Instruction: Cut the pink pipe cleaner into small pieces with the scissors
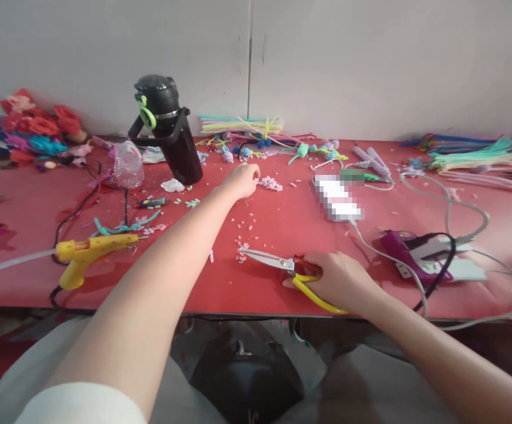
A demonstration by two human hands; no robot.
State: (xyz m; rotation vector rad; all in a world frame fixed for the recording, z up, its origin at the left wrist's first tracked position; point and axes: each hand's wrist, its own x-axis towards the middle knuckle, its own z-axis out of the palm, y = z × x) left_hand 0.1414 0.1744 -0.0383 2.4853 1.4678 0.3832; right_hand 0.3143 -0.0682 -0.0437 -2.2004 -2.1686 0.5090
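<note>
My right hand (pixel 338 277) is wrapped round the handles of a pair of scissors (pixel 273 259) near the table's front edge. One handle is yellow and the other reddish; the blades point left, nearly together, with their tips by small pink clippings (pixel 242 253). My left hand (pixel 242 179) reaches out to the middle of the table. Its fingers are curled closed beside a small heap of short pale pink pieces (pixel 271 184), and whatever they may hold is hidden. Loose bits lie scattered on the red tabletop (pixel 278 221) between my hands.
A yellow glue gun (pixel 90 253) and a black bottle (pixel 172 132) stand left of my arm. Bundled pipe cleaners (pixel 238 125) lie along the wall. On the right are a blurred-out white device (pixel 336 197), a purple power strip (pixel 415 256) and looping cables.
</note>
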